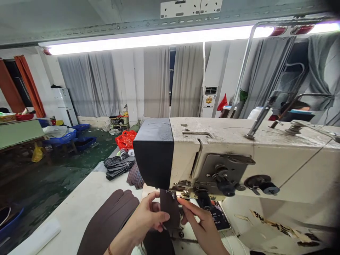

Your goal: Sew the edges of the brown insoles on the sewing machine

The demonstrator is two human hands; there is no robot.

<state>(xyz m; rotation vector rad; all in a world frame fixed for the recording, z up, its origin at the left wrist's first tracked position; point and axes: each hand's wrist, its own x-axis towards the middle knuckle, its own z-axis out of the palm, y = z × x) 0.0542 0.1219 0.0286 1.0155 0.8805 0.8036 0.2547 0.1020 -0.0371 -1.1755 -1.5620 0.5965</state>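
Observation:
A dark brown flat piece of material (170,209) hangs under the needle area of a cream sewing machine (212,141). My left hand (147,216) is closed on its left edge, with the thumb in front and fingers behind. On the other side, my right hand (203,225) has its index finger stretched to the piece's right edge, right beside the presser foot (174,194). Its lower fingers are partly hidden, and I see no grip on the piece. More dark material (159,242) shows below my left hand.
Brown cut pieces (108,219) lie fanned on the white table (71,209) at left. Behind them are tied dark bundles (119,164), a striped stack (135,176) and a red plastic bag (126,139). A phone-like dark screen (220,217) sits under the machine arm.

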